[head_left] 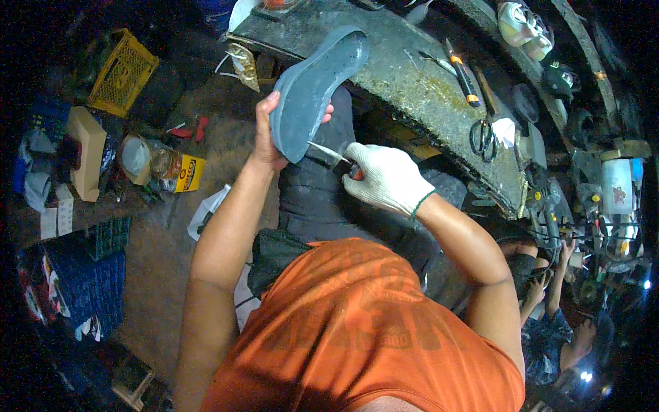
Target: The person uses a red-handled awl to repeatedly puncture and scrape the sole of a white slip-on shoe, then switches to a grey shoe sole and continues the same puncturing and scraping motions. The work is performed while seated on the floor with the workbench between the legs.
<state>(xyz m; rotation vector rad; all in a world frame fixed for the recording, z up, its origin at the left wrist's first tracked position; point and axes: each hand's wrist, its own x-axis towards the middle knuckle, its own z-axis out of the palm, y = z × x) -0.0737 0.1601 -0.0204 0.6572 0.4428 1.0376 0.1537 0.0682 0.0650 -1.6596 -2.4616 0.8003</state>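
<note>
A grey shoe sole (pixel 312 93) is raised over my lap, tilted with its wide end toward the upper right. My bare left hand (pixel 266 134) grips it by the lower left edge, and some fingertips show past its right side. In a white knit glove, my right hand (pixel 388 175) is closed round the dark and reddish handle of a knife (pixel 328 151). The knife's narrow blade points left, its tip at the sole's lower right edge; whether it cuts in, I cannot tell.
Ahead stands a worn workbench (pixel 405 89) bearing an orange-and-black cutter (pixel 463 81), pliers (pixel 439 63) and black scissors (pixel 482 139). A yellow crate (pixel 125 72) and a yellow container (pixel 189 173) are at left. Another person's arm (pixel 559 275) shows at right.
</note>
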